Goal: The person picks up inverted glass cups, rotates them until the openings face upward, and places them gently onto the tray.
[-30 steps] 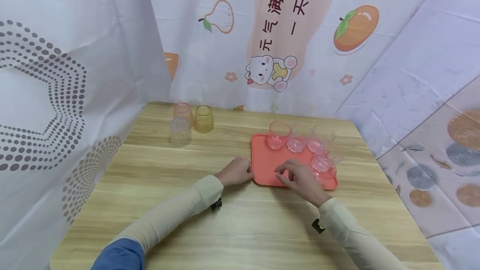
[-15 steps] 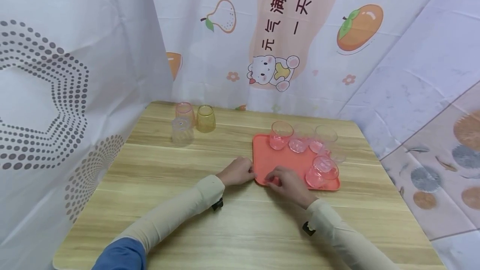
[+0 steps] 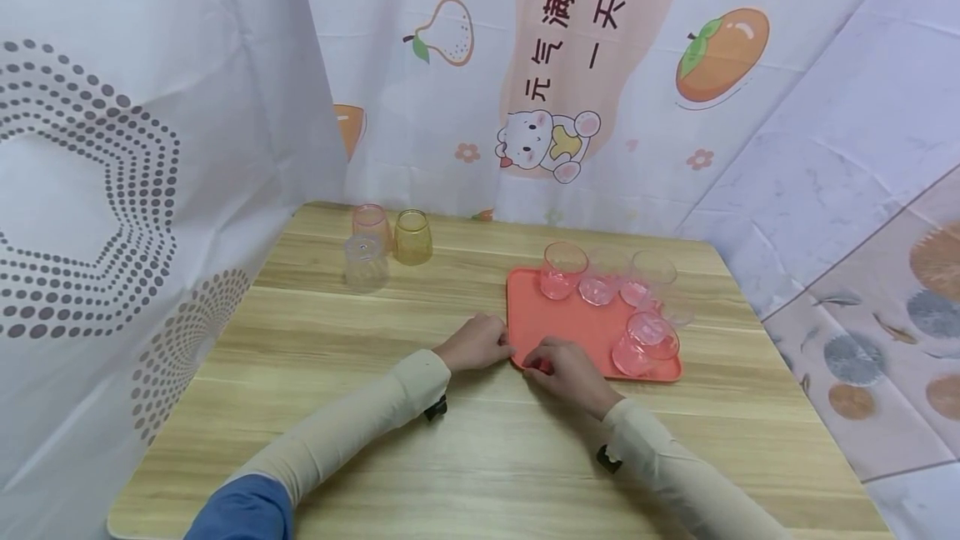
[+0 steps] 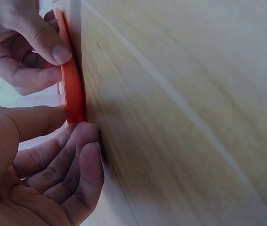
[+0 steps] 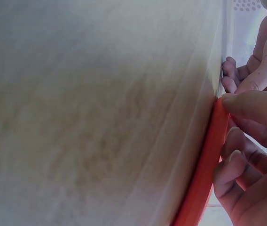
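A red tray lies on the wooden table, with several see-through cups along its back and right sides. My left hand pinches the tray's front left corner, thumb on the rim and fingertips at its underside in the left wrist view. Close beside it, my right hand holds the front rim, its thumb on the outer face and its fingers curled over the inner side. One tumbler stands at the back left of the tray; another cup is near the front right, beyond the right hand.
At the table's back left stand a pink glass, a yellow glass and an upside-down clear glass. A printed curtain hangs behind the table, with more cloth at both sides.
My right hand has come left and down from above the tray to its front rim, near the left hand. The left hand stays at the corner, and the view has shifted slightly.
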